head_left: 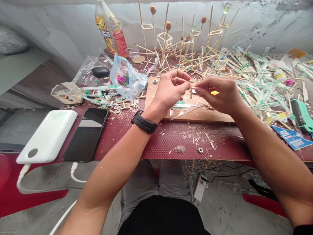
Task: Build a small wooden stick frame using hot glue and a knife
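The counter [156, 143] is deep maroon with a fine, repeating texture, and the board [151, 94] on it is warm tan. The small stick [191, 93] above the board is light brown, the scrap [215, 93] nearby bright yellow. Among the straw-coloured sticks at the back, one ball [153, 9] is burnt orange and one marble [226, 8] greenish – both small, vivid spots. The heaped wrappers [269, 94] are clear with green print; the torn card [292, 137] is blue with white lettering. The zip bag [137, 81] is pale blue, the power bank [49, 133] white with a dark grey disc – the phone [84, 140] and watch strap [146, 123], black.
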### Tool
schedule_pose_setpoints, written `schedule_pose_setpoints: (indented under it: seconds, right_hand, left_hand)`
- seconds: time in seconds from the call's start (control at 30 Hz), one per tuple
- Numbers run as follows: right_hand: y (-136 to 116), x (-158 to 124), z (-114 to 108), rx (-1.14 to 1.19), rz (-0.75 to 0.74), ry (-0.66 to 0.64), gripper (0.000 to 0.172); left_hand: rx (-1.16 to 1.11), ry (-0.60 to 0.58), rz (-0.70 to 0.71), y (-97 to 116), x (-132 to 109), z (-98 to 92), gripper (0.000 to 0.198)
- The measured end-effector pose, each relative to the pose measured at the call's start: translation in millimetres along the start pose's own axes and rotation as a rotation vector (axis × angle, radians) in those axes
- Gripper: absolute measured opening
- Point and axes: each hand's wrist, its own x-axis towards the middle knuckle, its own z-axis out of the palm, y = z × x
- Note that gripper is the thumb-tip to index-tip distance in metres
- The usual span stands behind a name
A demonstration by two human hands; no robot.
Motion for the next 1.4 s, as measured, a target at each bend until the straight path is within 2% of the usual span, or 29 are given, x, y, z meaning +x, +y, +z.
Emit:
schedule_pose_setpoints:
  seconds: [0.37, 0.67, 0.87, 1.03, 1.4]
  right_hand:
    - [0.4, 0.4, 0.4, 0.008, 0.021, -0.003, 0.016]
    - [0.8, 1.0, 1.5, 0.049, -0.053, 0.004, 0.015]
    - [2.0, 0.7, 1.8, 0.01, 0.01, -0.003, 0.018]
    - [1.9, 0.3, 1.4, 0.011, 0.004, -0.004, 0.018]
    - [1.1, 0.3, 0.6, 0.02, 0.007, -0.012, 0.017]
  left_hand:
    - [0.015, -0.02, 0.008, -3.5, 1.5, -1.2, 0.019]
    - [0.022, -0.034, -0.022, 1.8, 0.1, 0.0, 0.02]
    - [0.007, -0.046, -0.058, 3.0, -1.4, 0.8, 0.019]
    - [0.033, -0.047, -0.071, 5.8, -2.4, 1.1, 0.016]
    - [0.02, -0.017, -0.025, 0.9, 1.5, -0.4, 0.02]
